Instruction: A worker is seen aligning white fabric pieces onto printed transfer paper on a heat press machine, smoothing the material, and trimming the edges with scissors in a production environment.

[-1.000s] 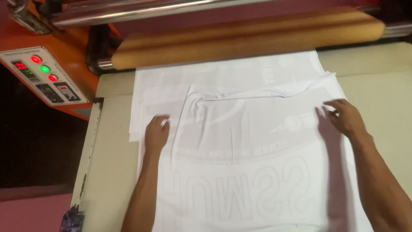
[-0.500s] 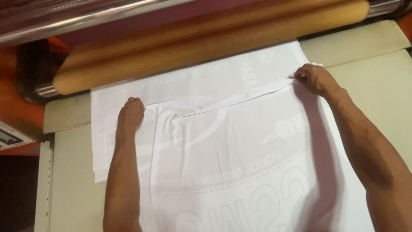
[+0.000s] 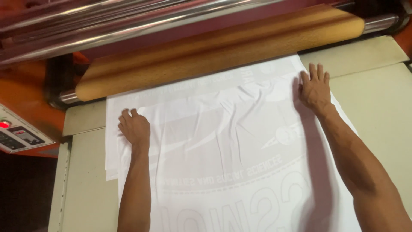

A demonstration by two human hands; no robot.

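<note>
Fabric (image 3: 223, 150) has crept forward since half a second ago. The top edge of the white sheet sat a bit short of the brown padded roller (image 3: 219, 47) then, and now it's tucked right up against it, maybe just under. My left hand (image 3: 134, 127) is lying flat on the cloth near its left edge, fingers loosely curled, not pinching anything. My right hand (image 3: 314, 88) went from nipping the corner to pressing down palm-flat with fingers spread, up by the roller end. So both hands are open and well apart, just pinning the sheet to the cream tabletop (image 3: 377, 99). Still a few wrinkles in the middle. Looks to me like feeding has started; the orange control panel (image 3: 19, 135) sits off to my left.
</note>
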